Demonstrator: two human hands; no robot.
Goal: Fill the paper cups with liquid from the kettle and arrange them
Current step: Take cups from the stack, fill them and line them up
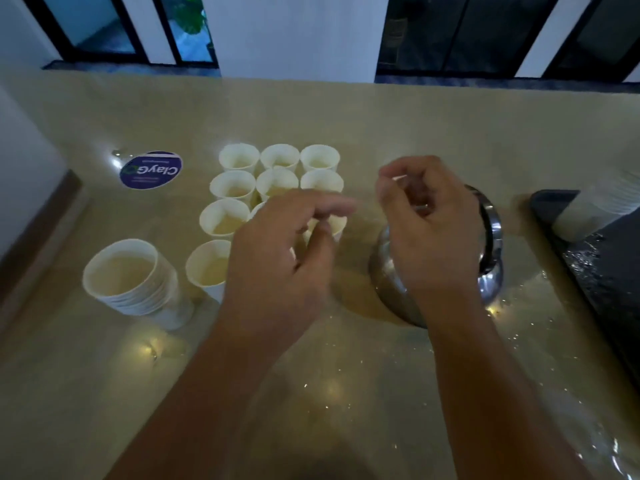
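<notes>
Paper cups (239,157) stand in a tight block of rows at the centre-left of the frame, on the pale glossy surface (346,393); most show a pale liquid inside, so the filling looks largely done and the arranging seems the step in hand; some cups in the block sit hidden behind the left hand (277,258), which hovers over the near right corner with fingers loosely curled, its grip holding nothing I can make out; the right hand (426,223) hangs above the steel kettle (488,258) at centre right, fingers curled in; whether that grip pinches something small I cannot tell. A stack of cups (128,275) sits at the lower left of the block, its top cup also filled; next, I'd judge, a gentle nudge of a full cup into line, without slopping.
</notes>
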